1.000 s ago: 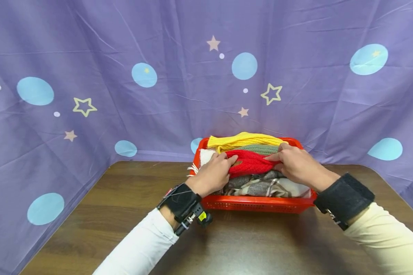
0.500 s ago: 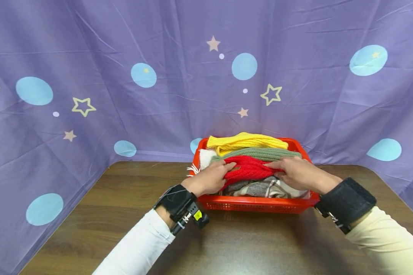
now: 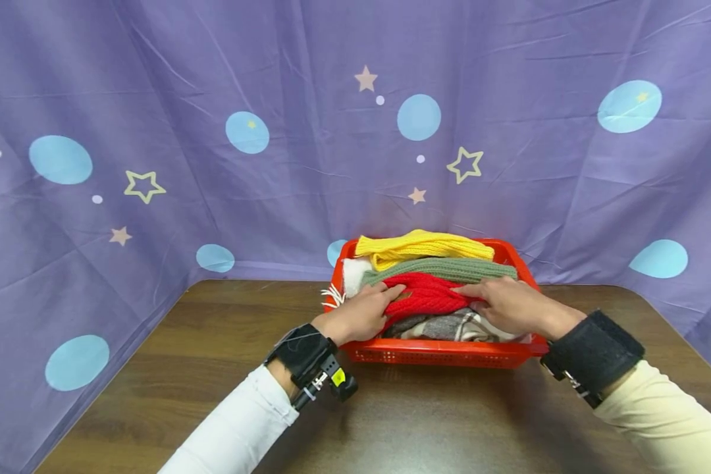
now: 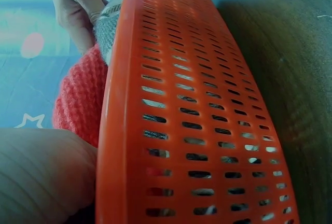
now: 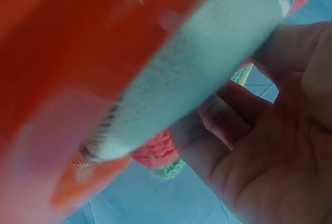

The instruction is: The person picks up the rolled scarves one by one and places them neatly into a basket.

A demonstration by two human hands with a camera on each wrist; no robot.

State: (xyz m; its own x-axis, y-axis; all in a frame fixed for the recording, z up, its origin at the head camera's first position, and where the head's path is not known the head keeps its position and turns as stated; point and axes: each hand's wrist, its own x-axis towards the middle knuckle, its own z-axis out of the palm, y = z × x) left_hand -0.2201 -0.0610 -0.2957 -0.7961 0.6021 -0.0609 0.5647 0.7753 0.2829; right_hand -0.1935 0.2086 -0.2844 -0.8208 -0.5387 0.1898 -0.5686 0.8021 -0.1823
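Observation:
A red knitted scarf with a small brown label lies bunched lengthwise in a red plastic basket. My left hand holds its left end, thumb and index finger on top, the other fingers hidden below. At the other end my right hand grips the scarf, with the index finger along its top. In the right wrist view its fingers reach in beside a pale plaid cloth. Behind the red scarf lies a green ribbed knit, and behind that a yellow ribbed knit.
The basket stands on a brown wooden table, close to a purple curtain with stars and dots. A grey and white plaid cloth fills the basket's front. White fringe hangs over its left rim.
Both hands have drawn the red scarf toward the front and lowered it, uncovering more of the green knit. Over the last half second they have barely moved.

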